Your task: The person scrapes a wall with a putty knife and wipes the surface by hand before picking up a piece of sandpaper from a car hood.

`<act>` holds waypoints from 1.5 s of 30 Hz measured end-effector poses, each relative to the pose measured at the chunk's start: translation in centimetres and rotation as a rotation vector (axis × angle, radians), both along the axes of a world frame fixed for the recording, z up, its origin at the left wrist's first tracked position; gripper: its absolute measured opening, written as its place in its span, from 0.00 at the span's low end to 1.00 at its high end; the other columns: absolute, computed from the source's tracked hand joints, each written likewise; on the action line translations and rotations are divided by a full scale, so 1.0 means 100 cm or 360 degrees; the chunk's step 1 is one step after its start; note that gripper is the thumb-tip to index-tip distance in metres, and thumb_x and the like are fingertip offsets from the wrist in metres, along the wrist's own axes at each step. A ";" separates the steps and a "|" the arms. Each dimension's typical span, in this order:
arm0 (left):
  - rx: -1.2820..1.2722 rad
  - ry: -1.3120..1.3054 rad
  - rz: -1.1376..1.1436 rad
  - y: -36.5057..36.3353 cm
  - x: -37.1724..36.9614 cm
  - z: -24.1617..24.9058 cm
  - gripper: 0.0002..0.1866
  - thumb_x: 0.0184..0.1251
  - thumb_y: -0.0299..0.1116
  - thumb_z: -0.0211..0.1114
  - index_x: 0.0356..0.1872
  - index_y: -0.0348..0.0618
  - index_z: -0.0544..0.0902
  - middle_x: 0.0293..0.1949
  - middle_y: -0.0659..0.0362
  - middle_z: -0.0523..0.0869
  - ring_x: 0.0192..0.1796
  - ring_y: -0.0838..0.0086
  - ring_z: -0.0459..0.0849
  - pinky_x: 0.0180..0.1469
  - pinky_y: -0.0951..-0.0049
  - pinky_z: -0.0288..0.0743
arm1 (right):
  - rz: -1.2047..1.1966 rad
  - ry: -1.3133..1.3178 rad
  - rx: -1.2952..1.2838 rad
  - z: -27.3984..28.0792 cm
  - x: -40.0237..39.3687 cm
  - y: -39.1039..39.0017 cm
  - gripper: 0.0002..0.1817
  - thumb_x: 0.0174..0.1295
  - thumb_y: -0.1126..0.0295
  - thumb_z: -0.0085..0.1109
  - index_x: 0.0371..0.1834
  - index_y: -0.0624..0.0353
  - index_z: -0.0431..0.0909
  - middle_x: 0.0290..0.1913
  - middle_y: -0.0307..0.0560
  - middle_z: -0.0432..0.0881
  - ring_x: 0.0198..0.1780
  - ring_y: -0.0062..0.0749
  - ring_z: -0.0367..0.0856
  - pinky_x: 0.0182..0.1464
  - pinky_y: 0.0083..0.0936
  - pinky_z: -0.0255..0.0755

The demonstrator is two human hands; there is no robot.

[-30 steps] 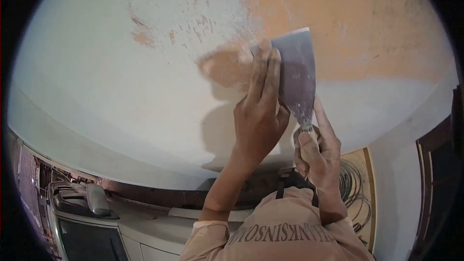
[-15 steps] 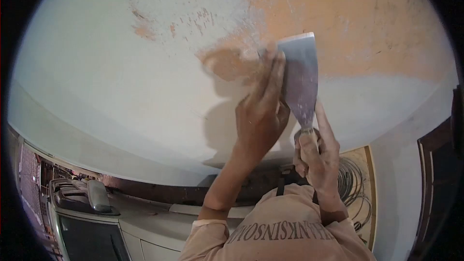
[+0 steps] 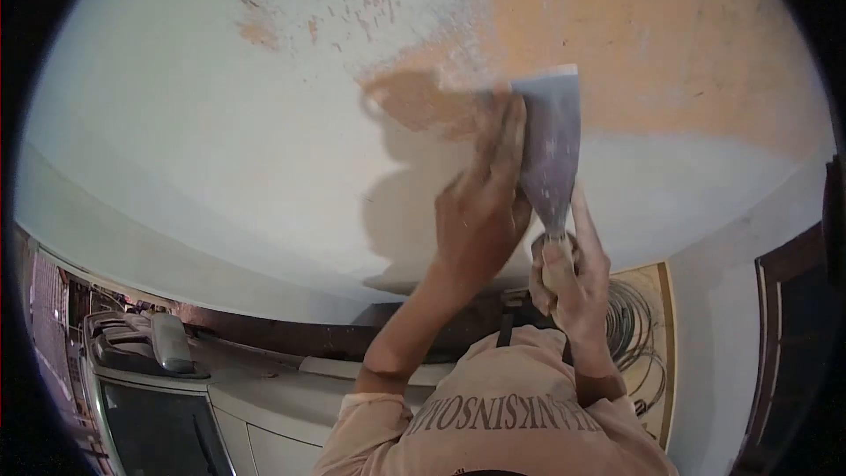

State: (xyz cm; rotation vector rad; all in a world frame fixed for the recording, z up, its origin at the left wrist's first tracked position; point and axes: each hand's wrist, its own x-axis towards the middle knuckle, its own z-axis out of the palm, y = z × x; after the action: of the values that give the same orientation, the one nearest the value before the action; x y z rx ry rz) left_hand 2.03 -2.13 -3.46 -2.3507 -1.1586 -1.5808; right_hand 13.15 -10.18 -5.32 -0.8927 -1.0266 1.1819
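My right hand (image 3: pixel 577 286) is closed around the pale handle of a broad putty knife (image 3: pixel 552 137), held blade up in front of the wall. One finger stretches up beside the neck of the blade. My left hand (image 3: pixel 480 211) lies along the blade's left side with its fingers stretched out over that edge; the fingertips are blurred. A thin grey edge shows beside these fingertips. Behind the hands, the wall (image 3: pixel 264 141) has a pale coating, with orange paint (image 3: pixel 634 35) at the upper right. Both hands cast shadows on it.
Below at left stands a grey cabinet or appliance with a dark panel (image 3: pixel 163 427). Coiled cable (image 3: pixel 630 326) hangs against a wooden board at lower right. A dark-framed door or window (image 3: pixel 789 317) is at far right. My printed shirt (image 3: pixel 502 405) fills the bottom.
The view has shifted slightly. The putty knife now stands a little more upright, and its top edge sits slightly lower. Both hands keep their places on it.
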 end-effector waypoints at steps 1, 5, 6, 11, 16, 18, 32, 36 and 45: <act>0.0092 0.0039 0.0017 0.004 -0.001 -0.014 0.38 0.43 0.17 0.60 0.64 0.39 0.64 0.65 0.49 0.65 0.59 0.57 0.74 0.40 0.70 0.79 | 0.0010 0.0016 0.0004 -0.013 0.002 -0.003 0.32 0.65 0.68 0.49 0.71 0.59 0.49 0.27 0.34 0.71 0.20 0.09 0.63 0.18 0.09 0.58; 0.0146 -0.0006 0.0040 0.006 -0.006 0.001 0.39 0.41 0.17 0.61 0.63 0.36 0.64 0.65 0.48 0.64 0.60 0.57 0.73 0.41 0.72 0.79 | 0.0065 0.0033 0.0033 0.004 -0.002 0.001 0.32 0.66 0.67 0.49 0.71 0.59 0.49 0.27 0.33 0.71 0.19 0.09 0.63 0.18 0.08 0.58; 0.0173 -0.0034 0.0055 0.007 -0.006 0.007 0.39 0.41 0.17 0.61 0.63 0.36 0.64 0.66 0.48 0.64 0.60 0.56 0.73 0.42 0.72 0.79 | 0.0079 0.0030 0.0074 0.009 -0.004 0.004 0.32 0.67 0.67 0.48 0.71 0.59 0.48 0.27 0.33 0.71 0.19 0.09 0.63 0.18 0.08 0.58; 0.0101 0.0016 0.0052 0.004 -0.001 -0.020 0.39 0.41 0.17 0.61 0.63 0.38 0.65 0.64 0.50 0.67 0.56 0.57 0.76 0.41 0.71 0.79 | 0.0110 0.0045 0.0042 -0.020 0.003 0.000 0.32 0.67 0.68 0.48 0.71 0.60 0.48 0.27 0.34 0.70 0.19 0.09 0.62 0.17 0.09 0.58; 0.0026 -0.0070 0.0045 0.005 -0.007 0.013 0.38 0.44 0.19 0.62 0.63 0.41 0.65 0.64 0.50 0.67 0.54 0.56 0.78 0.39 0.70 0.79 | 0.0072 -0.0036 0.0077 0.007 -0.006 0.010 0.31 0.67 0.70 0.47 0.71 0.60 0.47 0.26 0.33 0.70 0.19 0.08 0.62 0.18 0.09 0.58; 0.0061 -0.0063 0.0080 0.003 -0.006 0.006 0.38 0.44 0.19 0.62 0.63 0.41 0.65 0.65 0.50 0.66 0.55 0.57 0.77 0.39 0.70 0.79 | 0.0071 -0.0045 0.0057 0.006 -0.005 0.010 0.31 0.67 0.70 0.46 0.71 0.60 0.48 0.26 0.34 0.71 0.19 0.08 0.62 0.18 0.09 0.58; -0.0054 0.0071 -0.0137 -0.005 -0.013 -0.023 0.34 0.43 0.21 0.61 0.60 0.41 0.69 0.63 0.54 0.69 0.49 0.62 0.81 0.41 0.70 0.78 | 0.0058 0.0051 0.0062 -0.035 -0.003 -0.001 0.31 0.67 0.75 0.43 0.72 0.60 0.44 0.28 0.36 0.71 0.18 0.11 0.64 0.16 0.11 0.60; 0.0153 0.0121 -0.0117 0.003 -0.022 -0.018 0.33 0.43 0.22 0.62 0.59 0.42 0.71 0.62 0.56 0.70 0.50 0.65 0.81 0.42 0.71 0.78 | 0.0076 0.0104 0.0080 -0.025 -0.008 0.001 0.32 0.67 0.76 0.43 0.72 0.59 0.43 0.29 0.37 0.71 0.18 0.11 0.63 0.16 0.12 0.60; 0.0171 0.0079 -0.0049 0.003 -0.011 -0.025 0.34 0.44 0.21 0.61 0.60 0.49 0.71 0.65 0.58 0.67 0.35 0.67 0.80 0.36 0.72 0.78 | 0.0120 0.0145 0.0027 -0.021 0.001 -0.002 0.32 0.67 0.74 0.45 0.72 0.56 0.44 0.30 0.39 0.71 0.17 0.12 0.64 0.15 0.12 0.60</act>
State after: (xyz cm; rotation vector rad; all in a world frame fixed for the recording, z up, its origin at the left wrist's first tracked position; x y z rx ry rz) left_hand 0.93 -1.84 -5.94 -2.3359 -1.0064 -1.5440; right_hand 13.23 -10.37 -7.37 -0.7857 -1.0018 1.2639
